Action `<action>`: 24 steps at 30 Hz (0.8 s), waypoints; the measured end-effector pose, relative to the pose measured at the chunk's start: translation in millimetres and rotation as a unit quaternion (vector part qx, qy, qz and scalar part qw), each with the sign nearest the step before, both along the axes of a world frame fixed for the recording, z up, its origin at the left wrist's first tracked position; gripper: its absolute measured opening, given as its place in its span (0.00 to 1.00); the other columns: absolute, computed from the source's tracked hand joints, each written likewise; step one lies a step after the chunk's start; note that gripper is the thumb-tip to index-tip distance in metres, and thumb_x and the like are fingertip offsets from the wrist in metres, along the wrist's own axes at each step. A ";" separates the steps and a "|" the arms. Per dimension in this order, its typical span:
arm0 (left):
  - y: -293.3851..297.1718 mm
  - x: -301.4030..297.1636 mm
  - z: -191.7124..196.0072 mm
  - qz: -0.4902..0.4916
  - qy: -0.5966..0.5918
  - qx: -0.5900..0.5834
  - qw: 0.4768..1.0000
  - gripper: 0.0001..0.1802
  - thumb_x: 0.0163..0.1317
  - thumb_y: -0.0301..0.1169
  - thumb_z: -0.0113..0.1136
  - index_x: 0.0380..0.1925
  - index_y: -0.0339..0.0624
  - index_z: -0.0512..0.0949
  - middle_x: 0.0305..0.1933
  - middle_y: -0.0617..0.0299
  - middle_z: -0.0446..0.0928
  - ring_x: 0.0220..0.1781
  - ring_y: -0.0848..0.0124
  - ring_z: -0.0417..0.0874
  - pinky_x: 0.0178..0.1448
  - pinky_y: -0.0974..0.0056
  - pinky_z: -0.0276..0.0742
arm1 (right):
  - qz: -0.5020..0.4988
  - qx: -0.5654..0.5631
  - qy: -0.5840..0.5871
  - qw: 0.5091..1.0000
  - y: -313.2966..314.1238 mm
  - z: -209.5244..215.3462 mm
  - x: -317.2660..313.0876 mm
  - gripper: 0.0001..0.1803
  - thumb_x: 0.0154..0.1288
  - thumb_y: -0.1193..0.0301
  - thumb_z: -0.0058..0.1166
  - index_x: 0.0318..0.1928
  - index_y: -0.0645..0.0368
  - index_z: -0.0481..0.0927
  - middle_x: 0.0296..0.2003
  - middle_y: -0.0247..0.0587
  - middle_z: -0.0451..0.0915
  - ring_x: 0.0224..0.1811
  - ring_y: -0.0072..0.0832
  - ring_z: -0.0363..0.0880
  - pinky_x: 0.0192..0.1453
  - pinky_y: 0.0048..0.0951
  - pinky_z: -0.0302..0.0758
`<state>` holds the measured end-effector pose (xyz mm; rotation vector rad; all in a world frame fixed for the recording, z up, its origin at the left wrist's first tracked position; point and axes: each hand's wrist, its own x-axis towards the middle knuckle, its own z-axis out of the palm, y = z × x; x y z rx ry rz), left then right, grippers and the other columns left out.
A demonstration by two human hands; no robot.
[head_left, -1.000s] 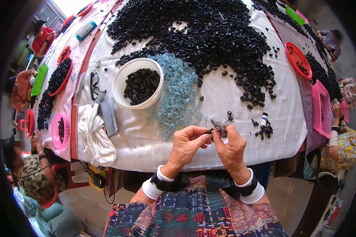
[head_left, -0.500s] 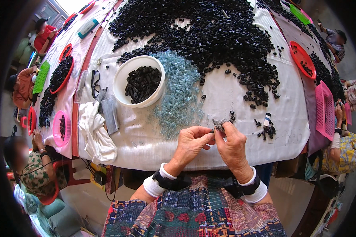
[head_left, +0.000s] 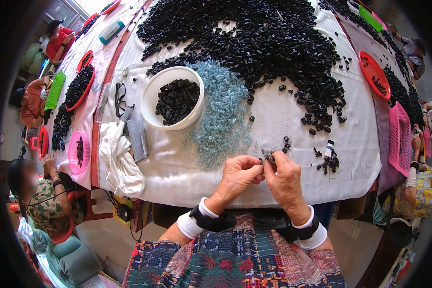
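Glinting grey clump [head_left: 269, 155] in right hand [head_left: 285, 180]

Left hand [head_left: 240, 174] and right hand [head_left: 285, 178] close together, bent inward, each seemingly in a fingertip pinch.

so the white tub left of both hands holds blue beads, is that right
Not quite: the head view shows black pieces in the tub; the blue beads lie on the cloth beside it. The tub is left of the left hand and right hand.
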<state>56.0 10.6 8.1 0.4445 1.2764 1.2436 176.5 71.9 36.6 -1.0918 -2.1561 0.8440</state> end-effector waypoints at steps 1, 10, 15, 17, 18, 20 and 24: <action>0.8 -0.6 0.5 0.000 0.000 0.000 1.000 0.08 0.58 0.28 0.59 0.33 0.32 0.78 0.28 0.61 0.79 0.26 0.78 0.79 0.31 0.74 0.78 | 0.002 0.002 0.003 1.000 -0.3 -1.8 0.3 0.06 0.51 0.81 0.52 0.27 0.64 0.68 0.22 0.51 0.71 0.26 0.48 0.73 0.29 0.42 0.69; 8.1 -11.3 5.2 0.038 -0.112 -0.001 0.993 0.08 0.57 0.26 0.57 0.35 0.33 0.75 0.29 0.57 0.79 0.26 0.73 0.80 0.30 0.72 0.78 | 0.049 -0.007 0.063 0.997 6.3 -4.8 3.7 0.22 0.42 0.74 0.65 0.38 0.66 0.71 0.37 0.51 0.71 0.38 0.44 0.72 0.39 0.37 0.71; 7.8 -10.1 6.7 0.043 -0.129 0.016 0.991 0.07 0.56 0.27 0.57 0.32 0.33 0.76 0.27 0.58 0.79 0.28 0.74 0.80 0.34 0.71 0.79 | 0.076 0.092 0.071 0.990 0.4 -20.0 -2.7 0.24 0.41 0.72 0.67 0.39 0.66 0.72 0.38 0.52 0.70 0.39 0.47 0.70 0.44 0.40 0.70; 7.5 -9.0 6.8 0.041 -0.138 0.012 0.990 0.07 0.56 0.27 0.57 0.32 0.33 0.76 0.28 0.57 0.79 0.28 0.73 0.80 0.34 0.70 0.79 | 0.068 0.102 0.081 0.989 -0.1 -19.5 -4.8 0.22 0.41 0.72 0.67 0.37 0.65 0.72 0.36 0.51 0.70 0.37 0.46 0.69 0.41 0.40 0.70; 6.7 -9.3 6.8 0.040 -0.145 0.007 0.989 0.07 0.56 0.27 0.57 0.32 0.33 0.77 0.28 0.57 0.79 0.29 0.73 0.80 0.34 0.70 0.79 | 0.064 0.115 0.076 0.988 -1.1 -19.3 -5.6 0.20 0.41 0.73 0.66 0.35 0.64 0.72 0.35 0.51 0.69 0.36 0.45 0.69 0.39 0.40 0.70; 5.7 -10.0 6.9 0.038 -0.143 0.002 0.989 0.07 0.56 0.27 0.57 0.32 0.34 0.77 0.28 0.57 0.79 0.29 0.73 0.80 0.34 0.70 0.79 | 0.061 0.127 0.071 0.987 -2.0 -20.6 -6.6 0.19 0.41 0.73 0.66 0.33 0.63 0.71 0.33 0.50 0.69 0.34 0.45 0.69 0.37 0.39 0.70; 4.1 -9.9 4.2 0.034 -0.137 0.000 0.990 0.08 0.56 0.28 0.57 0.32 0.34 0.77 0.29 0.58 0.79 0.30 0.73 0.81 0.34 0.70 0.79 | 0.047 0.164 0.046 0.984 -2.0 -19.8 -6.0 0.16 0.40 0.75 0.64 0.29 0.61 0.70 0.28 0.46 0.69 0.31 0.42 0.69 0.32 0.38 0.69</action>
